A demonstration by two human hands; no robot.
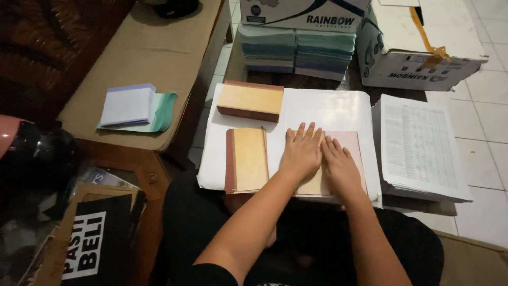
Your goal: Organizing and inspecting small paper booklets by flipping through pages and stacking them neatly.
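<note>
Just left of the fingers lies a tan book with a maroon spine (247, 160), closed on a large white sheet (328, 108). The left hand (301, 153) and right hand (341, 167) lie side by side — fingers flat and spread, gripping nothing — pressing a pinkish cover sheet (354, 145) down. This looks like smoothing a freshly laid cover; next calls for even outward strokes — no creasing. Beyond the fingertips sits another tan book (250, 100).

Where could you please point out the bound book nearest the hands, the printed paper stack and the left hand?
Bound book (248, 159), head view, middle of cover.
Printed paper stack (418, 143), head view, top sheet.
Left hand (301, 153), head view, back of hand.
</note>
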